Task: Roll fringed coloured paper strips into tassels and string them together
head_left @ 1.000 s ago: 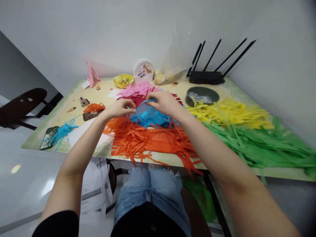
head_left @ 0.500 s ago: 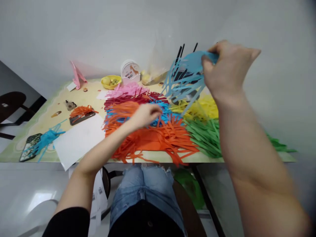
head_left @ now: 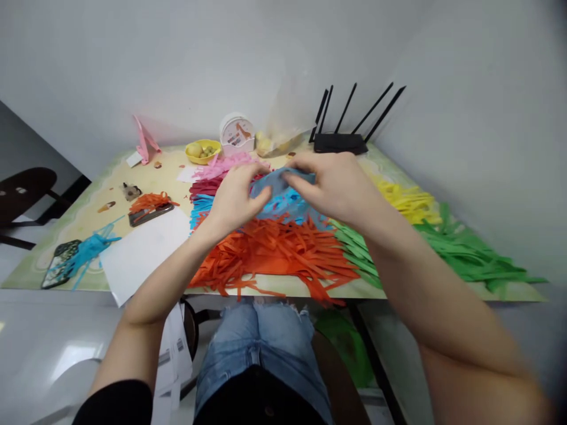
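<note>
Both my hands meet over the middle of the table on a fringed blue paper sheet [head_left: 283,198]. My left hand [head_left: 234,198] pinches its left edge, fingers closed. My right hand [head_left: 336,186] grips its top right part, fingers curled over the paper. The blue sheet lies just above a pile of orange paper strips [head_left: 274,251]. More blue strips [head_left: 199,206] and dark red strips [head_left: 206,186] lie left of my hands, pink strips [head_left: 224,165] behind them.
Green strips [head_left: 465,254] and yellow strips [head_left: 407,198] cover the table's right side. A white sheet [head_left: 142,248], two phones [head_left: 59,262] and a blue strip bundle [head_left: 91,248] lie left. A router [head_left: 341,141], white tin [head_left: 237,133] and yellow bowl [head_left: 202,150] stand by the wall.
My right hand brought the blue fringed sheet down from high at the right to the table's middle. My left hand rose from the orange pile and took hold of the sheet's left edge.
</note>
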Demonstrator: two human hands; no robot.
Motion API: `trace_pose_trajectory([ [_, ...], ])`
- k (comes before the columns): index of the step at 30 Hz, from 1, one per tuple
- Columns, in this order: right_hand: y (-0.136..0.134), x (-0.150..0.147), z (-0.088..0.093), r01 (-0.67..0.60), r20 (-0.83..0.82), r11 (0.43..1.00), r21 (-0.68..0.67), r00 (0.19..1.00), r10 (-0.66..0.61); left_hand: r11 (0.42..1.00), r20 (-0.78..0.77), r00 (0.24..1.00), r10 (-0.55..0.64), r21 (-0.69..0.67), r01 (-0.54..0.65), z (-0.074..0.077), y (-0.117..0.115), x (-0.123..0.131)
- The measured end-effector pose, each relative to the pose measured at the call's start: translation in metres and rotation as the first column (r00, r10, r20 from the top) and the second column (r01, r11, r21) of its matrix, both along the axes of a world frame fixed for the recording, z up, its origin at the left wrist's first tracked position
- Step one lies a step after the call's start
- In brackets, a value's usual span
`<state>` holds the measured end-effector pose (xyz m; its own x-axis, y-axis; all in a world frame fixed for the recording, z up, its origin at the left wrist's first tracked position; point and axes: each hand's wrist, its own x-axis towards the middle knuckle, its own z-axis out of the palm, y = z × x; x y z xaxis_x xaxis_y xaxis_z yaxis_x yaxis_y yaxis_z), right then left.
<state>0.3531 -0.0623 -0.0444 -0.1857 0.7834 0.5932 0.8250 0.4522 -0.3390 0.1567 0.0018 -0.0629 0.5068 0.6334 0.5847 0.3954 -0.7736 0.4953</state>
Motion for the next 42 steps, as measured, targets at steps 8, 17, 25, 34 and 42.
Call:
trace_pose_trajectory([
  [8,0.006,0.008,0.001,-0.074,-0.071,0.996,-0.059,0.995,0.070,0.953,0.159,0.986,-0.040,-0.292,0.086,0.007,0.001,-0.036],
  [17,-0.007,-0.003,-0.001,-0.170,-0.203,0.978,-0.118,0.969,0.144,0.935,0.188,0.981,-0.040,-0.340,0.103,0.008,-0.009,-0.056],
  [25,-0.017,-0.005,-0.019,-0.334,-0.444,0.942,0.022,0.841,0.308,0.848,0.243,0.968,-0.057,-0.500,0.176,0.008,-0.014,-0.079],
  [34,-0.021,0.003,-0.011,-0.462,-0.185,0.886,-0.035,0.875,0.448,0.604,0.163,0.873,-0.459,-0.664,0.441,0.030,-0.008,-0.097],
  [42,-0.025,0.021,0.005,-0.578,-0.106,0.746,-0.331,0.808,0.579,0.784,-0.227,0.897,-0.379,-0.594,0.182,0.029,-0.010,-0.071],
])
